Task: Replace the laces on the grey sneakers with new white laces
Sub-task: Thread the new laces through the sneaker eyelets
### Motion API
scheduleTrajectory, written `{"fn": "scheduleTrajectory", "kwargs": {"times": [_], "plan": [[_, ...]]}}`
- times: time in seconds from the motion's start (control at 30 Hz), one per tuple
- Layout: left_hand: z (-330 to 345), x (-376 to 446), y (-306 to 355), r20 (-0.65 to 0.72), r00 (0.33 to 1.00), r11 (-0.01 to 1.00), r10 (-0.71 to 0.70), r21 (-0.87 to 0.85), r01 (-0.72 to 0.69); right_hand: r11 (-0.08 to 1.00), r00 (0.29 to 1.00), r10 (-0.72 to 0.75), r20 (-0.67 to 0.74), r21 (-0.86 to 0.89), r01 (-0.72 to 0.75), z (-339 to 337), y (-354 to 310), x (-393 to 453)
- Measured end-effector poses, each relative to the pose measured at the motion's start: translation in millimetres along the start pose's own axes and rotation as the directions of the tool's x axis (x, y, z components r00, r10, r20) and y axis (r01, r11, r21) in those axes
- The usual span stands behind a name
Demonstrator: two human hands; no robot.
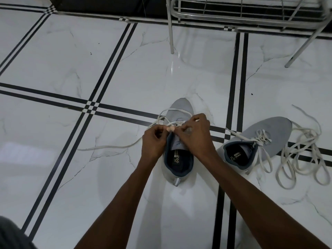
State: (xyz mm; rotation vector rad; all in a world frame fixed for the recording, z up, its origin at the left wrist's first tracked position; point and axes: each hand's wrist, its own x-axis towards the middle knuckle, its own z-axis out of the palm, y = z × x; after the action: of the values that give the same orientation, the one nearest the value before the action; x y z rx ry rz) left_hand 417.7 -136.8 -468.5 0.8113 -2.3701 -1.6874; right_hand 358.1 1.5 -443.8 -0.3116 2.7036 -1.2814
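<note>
Head: both hands (177, 135) pinch lace (107, 146) over sneaker (179, 159).

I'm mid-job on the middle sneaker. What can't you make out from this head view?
- Eyelets of the middle sneaker: hidden by the left hand and right hand.
- How far its white lace is threaded: same cover.
- Insole print: too small to read.
- Loose laces beside the right sneaker: old or new, cannot tell.
- Metal rack: cut off at the top edge.

free: bare floor (71, 56) left | blocked: second sneaker (258, 141), loose laces (301, 159) right; metal rack (251, 18) beyond
</note>
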Motion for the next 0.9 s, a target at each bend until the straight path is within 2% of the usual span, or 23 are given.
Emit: {"fn": "scheduleTrajectory", "kwargs": {"times": [0.1,0.17,0.23,0.3,0.37,0.4,0.43,0.5,0.57,0.63,0.7,0.77,0.83,0.9], "plan": [[3.6,-2.7,1.6,-0.005,0.997,0.994,0.083,0.073,-0.083,0.999,0.99,0.054,0.129,-0.004,-0.054,-3.9,-3.7,-6.0],[6.3,-4.7,4.6,0.034,0.993,0.991,0.113,0.064,-0.115,0.997,0.989,0.076,0.125,0.004,-0.077,-2.3,-0.7,-2.9],[8.0,-7.9,5.8,-0.002,0.995,0.992,0.103,0.069,-0.103,0.996,0.994,0.08,0.072,0.019,-0.082,1.8,3.3,-0.3],[0.4,-10.8,-1.0,-0.175,0.983,0.997,-0.049,0.056,0.059,0.994,0.996,0.091,0.01,0.059,-0.092,5.0,5.8,-0.3],[-18.9,-13.9,-15.6,-0.336,0.903,0.958,-0.268,0.004,0.286,0.991,0.995,0.096,-0.013,0.095,-0.094,5.5,6.3,-1.6],[-29.6,-15.4,-23.6,-0.371,0.873,0.939,-0.316,0.008,0.343,0.991,0.996,0.088,-0.007,0.097,-0.087,5.5,5.8,-2.4],[-37.7,-18.2,-27.5,-0.388,0.874,0.938,-0.292,0.06,0.34,0.993,0.997,0.076,0.011,0.091,-0.076,5.6,4.4,-3.3],[-39.6,-22.2,-23.7,-0.384,0.922,0.957,-0.05,0.246,0.154,0.997,0.998,0.049,0.037,0.057,-0.051,7.0,1.4,-3.3],[-25.7,-21.4,-8.1,-0.243,0.95,0.948,0.197,0.293,-0.122,0.999,0.999,0.03,0.042,0.023,-0.031,7.9,-0.1,-3.3],[-10.4,-16.8,6.5,-0.027,0.956,0.924,0.294,0.266,-0.276,0.999,0.997,0.038,0.066,0.003,-0.038,7.2,-1.6,-4.1],[-4.1,-13.4,11.6,0.065,0.946,0.909,0.317,0.264,-0.322,0.999,0.996,0.037,0.084,-0.01,-0.036,5.7,0.1,-3.4],[-9.0,-11.6,10.8,-0.051,0.967,0.933,0.251,0.279,-0.227,0.999,0.995,0.042,0.092,-0.018,-0.041,5.5,1.9,-2.3],[-27.3,-9.3,-1.9,-0.276,0.959,0.949,0.067,0.314,0.024,0.997,0.994,0.074,0.086,-0.013,-0.073,6.5,4.7,-1.3],[-50.7,-8.5,-16.8,-0.379,0.923,0.877,-0.058,0.423,0.229,0.996,0.994,0.088,0.07,0.007,-0.089,7.5,5.0,-1.8]]}}
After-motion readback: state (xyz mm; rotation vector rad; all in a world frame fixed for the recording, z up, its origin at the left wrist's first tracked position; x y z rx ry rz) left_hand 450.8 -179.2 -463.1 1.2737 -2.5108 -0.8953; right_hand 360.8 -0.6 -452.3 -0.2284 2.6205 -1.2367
